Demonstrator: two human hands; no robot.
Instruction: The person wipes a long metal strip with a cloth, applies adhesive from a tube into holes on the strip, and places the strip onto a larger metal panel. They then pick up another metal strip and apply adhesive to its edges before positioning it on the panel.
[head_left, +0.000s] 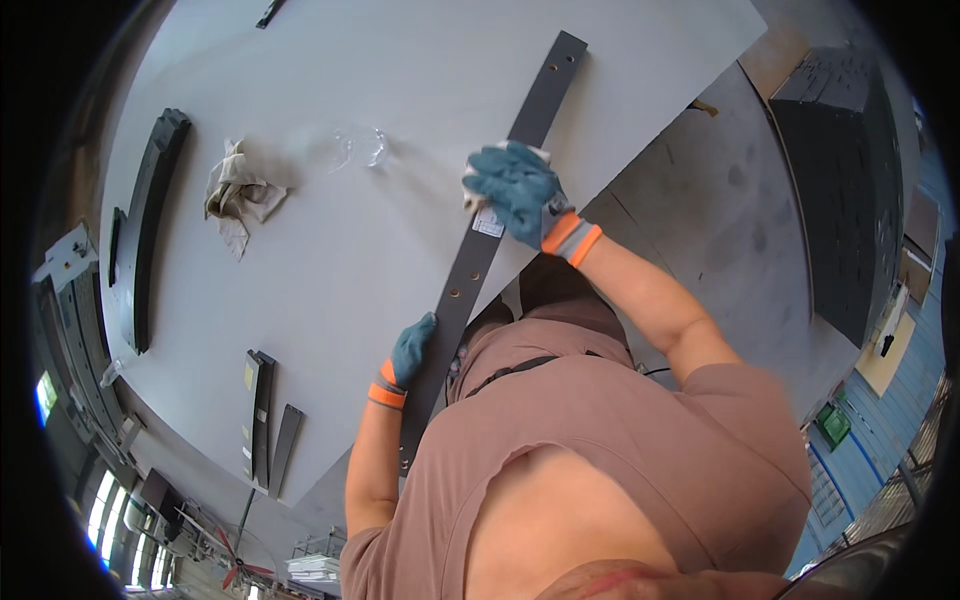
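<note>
A long dark grey board (548,95) with a few drilled holes lies slantwise near the table's edge, in front of my body. My right hand (515,190), in a blue-grey work glove with an orange cuff, presses a whitish cloth (471,201) onto its upper face. Most of the cloth is hidden under the glove. Just below that hand a white label (488,222) sticks to the board. My left hand (410,350), gloved alike, grips the board's left edge lower down; its thumb is partly hidden. The board's near end runs beside my body.
The board rests on a large light grey table (330,260). On it lie a crumpled beige cloth (240,190), clear plastic (372,147), a stack of dark boards (155,235) at the left, and shorter dark strips (258,415) nearer me. A tall dark stack (845,180) stands at right.
</note>
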